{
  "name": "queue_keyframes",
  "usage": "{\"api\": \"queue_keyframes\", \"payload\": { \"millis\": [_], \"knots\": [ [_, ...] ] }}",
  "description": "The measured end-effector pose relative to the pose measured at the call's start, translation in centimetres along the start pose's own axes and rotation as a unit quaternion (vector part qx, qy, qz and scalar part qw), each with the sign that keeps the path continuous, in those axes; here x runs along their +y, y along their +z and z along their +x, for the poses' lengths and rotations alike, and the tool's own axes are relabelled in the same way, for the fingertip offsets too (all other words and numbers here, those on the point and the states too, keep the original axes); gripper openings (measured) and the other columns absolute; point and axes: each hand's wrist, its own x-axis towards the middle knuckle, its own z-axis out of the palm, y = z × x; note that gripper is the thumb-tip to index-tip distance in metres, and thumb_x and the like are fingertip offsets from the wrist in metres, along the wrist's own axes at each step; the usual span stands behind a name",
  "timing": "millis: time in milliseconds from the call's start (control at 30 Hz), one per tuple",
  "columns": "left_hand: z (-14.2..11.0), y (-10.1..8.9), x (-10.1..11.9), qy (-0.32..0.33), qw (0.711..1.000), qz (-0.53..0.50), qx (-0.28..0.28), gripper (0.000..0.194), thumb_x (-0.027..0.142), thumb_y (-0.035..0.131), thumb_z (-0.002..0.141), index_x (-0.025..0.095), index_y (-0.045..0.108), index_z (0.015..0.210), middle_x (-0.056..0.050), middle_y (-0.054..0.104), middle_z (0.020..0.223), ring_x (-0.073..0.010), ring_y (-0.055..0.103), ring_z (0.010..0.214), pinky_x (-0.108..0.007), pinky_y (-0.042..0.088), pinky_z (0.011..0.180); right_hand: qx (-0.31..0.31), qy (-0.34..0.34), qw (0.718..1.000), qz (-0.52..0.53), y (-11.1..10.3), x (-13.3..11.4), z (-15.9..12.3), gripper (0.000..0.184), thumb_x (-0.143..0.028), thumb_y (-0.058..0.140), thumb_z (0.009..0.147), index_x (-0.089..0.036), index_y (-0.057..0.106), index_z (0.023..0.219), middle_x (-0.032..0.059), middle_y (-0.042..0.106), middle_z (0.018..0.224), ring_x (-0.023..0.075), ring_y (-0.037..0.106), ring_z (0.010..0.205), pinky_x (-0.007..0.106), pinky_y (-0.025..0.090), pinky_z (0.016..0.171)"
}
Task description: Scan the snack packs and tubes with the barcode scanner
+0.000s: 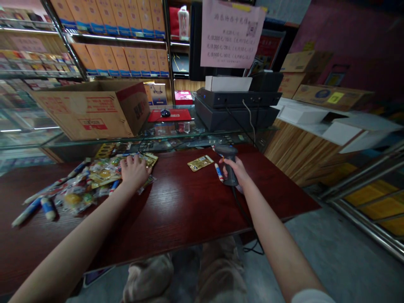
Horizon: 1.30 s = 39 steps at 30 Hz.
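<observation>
My left hand (135,171) lies curled over the far edge of a heap of shiny snack packets (104,174) on the counter, and I cannot tell whether it grips one. Several blue-and-white tubes (47,209) lie scattered around the heap. My right hand (235,170) is shut around the handle of a dark corded barcode scanner (230,162). A single blue-and-white tube (219,172) lies just left of that hand. A gold foil packet (200,163) sits on the dark red wooden counter (183,206), between my hands.
A glass display case (170,136) runs behind the counter, with a large cardboard box (91,110) on it at left. A receipt printer (236,101) and a mouse (165,112) on a red mat stand behind. Stocked shelves fill the back wall. A black cable hangs past the counter's front edge.
</observation>
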Motion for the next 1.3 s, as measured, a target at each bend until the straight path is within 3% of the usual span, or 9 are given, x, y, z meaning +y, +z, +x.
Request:
{"api": "queue_keyframes", "payload": {
  "millis": [133,267,367,467,533,667,800,1100,1300],
  "knots": [
    [0.9,-0.4,3.2,0.071,0.997,-0.023,0.013,0.036,0.022,0.050,0.085,0.015,0.067,0.116,-0.021,0.057,0.128,-0.0398,0.046,0.126,-0.056,0.029,0.107,0.024,-0.017,0.999,0.022,-0.3,0.2,0.4,0.030,-0.044,0.070,0.071,-0.023,0.054,0.086,-0.0041,0.062,0.059,0.0094,0.046,0.038,0.023,0.038,0.037],
    [3.1,-0.2,9.5,0.172,0.973,-0.146,-0.049,0.036,0.035,0.046,0.094,0.018,0.065,0.120,-0.017,0.060,0.125,-0.0345,0.052,0.120,-0.047,0.040,0.099,0.042,-0.017,0.998,0.033,-0.6,0.6,0.8,0.033,-0.046,0.069,0.070,-0.023,0.054,0.088,-0.0045,0.061,0.058,0.0092,0.045,0.037,0.024,0.035,0.036],
    [4.6,0.8,13.6,0.186,0.951,-0.219,-0.118,0.045,0.045,0.048,0.095,0.015,0.060,0.125,-0.018,0.061,0.126,-0.0319,0.057,0.116,-0.041,0.043,0.097,0.036,0.003,0.999,0.023,-0.8,0.5,0.7,0.032,-0.047,0.067,0.071,-0.022,0.055,0.087,-0.0062,0.054,0.047,0.0105,0.043,0.034,0.024,0.035,0.035],
    [5.1,2.1,15.6,0.177,0.945,-0.229,-0.149,0.051,0.052,0.058,0.089,0.012,0.061,0.121,-0.021,0.058,0.128,-0.0356,0.054,0.120,-0.043,0.042,0.099,0.022,0.022,0.999,0.017,-0.9,0.4,0.5,0.030,-0.047,0.066,0.072,-0.022,0.057,0.085,-0.0055,0.052,0.042,0.0115,0.044,0.034,0.025,0.035,0.035],
    [4.9,2.7,15.9,0.157,0.947,-0.241,-0.140,0.051,0.051,0.062,0.087,0.012,0.060,0.120,-0.021,0.056,0.130,-0.0374,0.051,0.123,-0.046,0.041,0.099,0.029,0.027,0.999,0.019,-0.9,0.5,0.6,0.030,-0.047,0.066,0.072,-0.022,0.057,0.084,-0.0056,0.051,0.041,0.0114,0.043,0.033,0.025,0.035,0.035],
    [4.2,3.2,15.4,0.130,0.942,-0.294,-0.097,0.049,0.040,0.065,0.088,0.013,0.053,0.126,-0.018,0.059,0.126,-0.0332,0.055,0.118,-0.043,0.043,0.098,0.048,0.023,0.998,0.028,-0.9,1.2,1.0,0.032,-0.046,0.069,0.071,-0.022,0.057,0.087,-0.0067,0.054,0.045,0.0103,0.042,0.033,0.024,0.036,0.034],
    [3.8,3.0,15.2,0.111,0.937,-0.327,-0.060,0.045,0.033,0.064,0.090,0.018,0.050,0.129,-0.015,0.061,0.126,-0.0307,0.058,0.116,-0.041,0.044,0.096,0.019,0.013,0.999,0.029,-0.9,1.6,1.0,0.032,-0.044,0.070,0.071,-0.020,0.058,0.088,-0.0057,0.057,0.050,0.0099,0.045,0.034,0.023,0.036,0.035],
    [3.5,3.1,15.1,0.097,0.916,-0.385,-0.052,0.047,0.031,0.069,0.087,0.021,0.052,0.130,-0.015,0.066,0.125,-0.0302,0.061,0.117,-0.040,0.045,0.096,-0.049,0.012,0.999,-0.003,0.1,1.1,0.2,0.029,-0.041,0.071,0.072,-0.019,0.057,0.084,-0.0042,0.057,0.052,0.0098,0.046,0.036,0.024,0.041,0.037],
    [3.5,2.9,15.3,0.101,0.925,-0.361,-0.064,0.051,0.037,0.068,0.088,0.021,0.051,0.132,-0.016,0.066,0.124,-0.0317,0.061,0.116,-0.041,0.044,0.095,-0.068,0.005,0.998,0.005,0.3,1.3,0.2,0.025,-0.039,0.069,0.075,-0.021,0.055,0.084,-0.0048,0.057,0.052,0.0097,0.045,0.036,0.025,0.042,0.038]
  ]
}}
